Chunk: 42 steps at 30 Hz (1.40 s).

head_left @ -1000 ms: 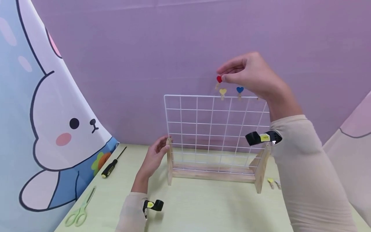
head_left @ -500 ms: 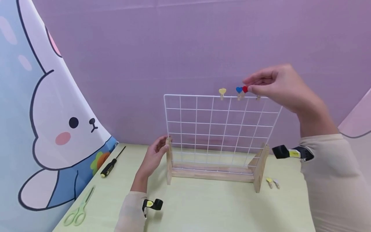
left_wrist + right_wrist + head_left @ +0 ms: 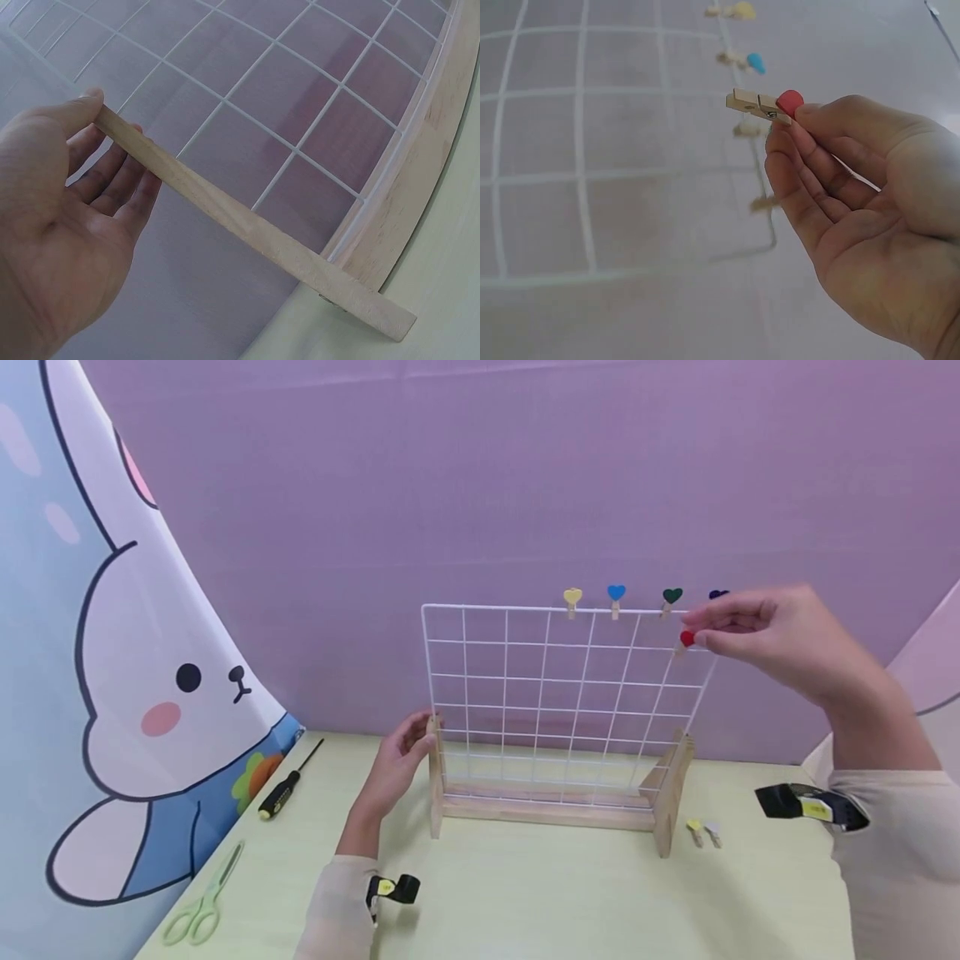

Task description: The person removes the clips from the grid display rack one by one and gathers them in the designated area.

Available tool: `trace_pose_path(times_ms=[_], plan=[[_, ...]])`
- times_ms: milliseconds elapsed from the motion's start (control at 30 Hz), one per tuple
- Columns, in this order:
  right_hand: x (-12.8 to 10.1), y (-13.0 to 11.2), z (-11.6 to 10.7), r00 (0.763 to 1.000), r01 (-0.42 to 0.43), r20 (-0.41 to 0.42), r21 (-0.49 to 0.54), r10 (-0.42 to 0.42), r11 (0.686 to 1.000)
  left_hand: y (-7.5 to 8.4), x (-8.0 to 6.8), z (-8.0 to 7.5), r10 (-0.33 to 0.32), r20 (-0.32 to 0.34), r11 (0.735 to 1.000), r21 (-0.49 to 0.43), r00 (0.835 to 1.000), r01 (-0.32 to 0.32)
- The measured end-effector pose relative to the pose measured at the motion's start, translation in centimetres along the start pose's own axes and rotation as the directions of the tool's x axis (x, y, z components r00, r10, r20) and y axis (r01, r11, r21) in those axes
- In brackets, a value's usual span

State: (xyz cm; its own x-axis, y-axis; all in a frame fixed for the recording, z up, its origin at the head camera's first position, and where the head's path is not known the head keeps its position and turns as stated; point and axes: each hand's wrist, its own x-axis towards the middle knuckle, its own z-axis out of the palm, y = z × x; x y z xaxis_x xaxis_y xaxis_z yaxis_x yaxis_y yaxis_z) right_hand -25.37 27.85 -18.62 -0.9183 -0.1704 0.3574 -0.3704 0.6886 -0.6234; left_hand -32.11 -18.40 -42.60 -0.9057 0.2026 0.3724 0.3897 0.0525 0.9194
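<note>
My right hand pinches a small wooden clothespin with a red heart between thumb and fingertips, in front of the upper right of a white wire grid. Clipped along the grid's top bar are clothespins with a pale yellow heart, a light blue heart and a dark green heart. A dark heart clothespin is partly hidden behind my right fingers. My left hand holds the upper end of the wooden stand's left post, thumb on one side and fingers on the other.
On the table to the right of the stand lie a yellow heart clothespin and a whitish one. A screwdriver and green scissors lie on the left. A purple cloth hangs behind.
My right hand has moved right and down with the red heart clothespin, from above the yellow heart past the blue one, uncovering the green heart. The left hand stays on the post.
</note>
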Motion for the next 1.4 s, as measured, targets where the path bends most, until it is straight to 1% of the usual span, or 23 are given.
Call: trace_pose_path(times_ms=[67, 267, 400, 533, 700, 800, 933, 1100, 1167, 1267, 1400], plan=[[-0.5, 0.9, 0.0, 1.000, -0.003, -0.001, -0.019, 0.003, 1.000, 0.0, 0.1, 0.0, 0.000, 0.001, 1.000, 0.002, 1.000, 0.000], [-2.0, 3.9, 0.5, 0.999, -0.011, 0.030, -0.026, 0.011, 1.000, 0.2, 0.1, -0.1, -0.004, -0.001, 1.000, 0.005, 1.000, 0.004], [-3.1, 6.3, 1.5, 0.998, -0.002, 0.067, -0.034, 0.004, 0.999, 0.4, 0.1, 0.0, 0.001, -0.003, 1.000, 0.004, 1.000, -0.001], [-4.3, 8.6, 3.0, 0.996, 0.000, 0.095, -0.028, 0.002, 1.000, 0.5, 0.2, 0.1, 0.003, -0.014, 1.000, 0.009, 1.000, -0.003], [-5.8, 11.1, 4.4, 0.988, -0.062, 0.142, -0.028, 0.066, 0.998, 0.5, 0.2, 0.0, -0.008, -0.022, 1.000, 0.018, 1.000, 0.008], [-6.6, 12.7, 5.0, 0.982, -0.086, 0.165, -0.034, 0.091, 0.996, 0.4, 0.2, 0.0, -0.016, -0.031, 1.000, 0.023, 0.999, 0.016], [-7.6, 14.6, 5.8, 0.981, -0.089, 0.172, -0.023, 0.092, 0.996, 0.3, 0.1, 0.0, -0.020, -0.040, 1.000, 0.023, 0.999, 0.021], [-9.0, 16.9, 6.7, 0.982, -0.085, 0.174, 0.021, 0.080, 0.996, 0.3, 0.1, 0.0, -0.007, -0.029, 1.000, 0.015, 1.000, 0.008], [-9.4, 17.9, 7.1, 0.981, -0.095, 0.174, 0.041, 0.087, 0.995, 0.2, 0.1, 0.0, -0.006, -0.027, 1.000, 0.006, 1.000, 0.006], [-10.2, 19.2, 7.5, 0.975, -0.136, 0.184, 0.057, 0.124, 0.989, 0.2, 0.1, 0.1, -0.007, -0.029, 1.000, 0.000, 1.000, 0.007], [-11.1, 21.1, 7.9, 0.958, -0.207, 0.211, 0.030, 0.196, 0.978, 0.0, 0.2, 0.1, -0.006, -0.034, 1.000, 0.015, 0.999, 0.006]])
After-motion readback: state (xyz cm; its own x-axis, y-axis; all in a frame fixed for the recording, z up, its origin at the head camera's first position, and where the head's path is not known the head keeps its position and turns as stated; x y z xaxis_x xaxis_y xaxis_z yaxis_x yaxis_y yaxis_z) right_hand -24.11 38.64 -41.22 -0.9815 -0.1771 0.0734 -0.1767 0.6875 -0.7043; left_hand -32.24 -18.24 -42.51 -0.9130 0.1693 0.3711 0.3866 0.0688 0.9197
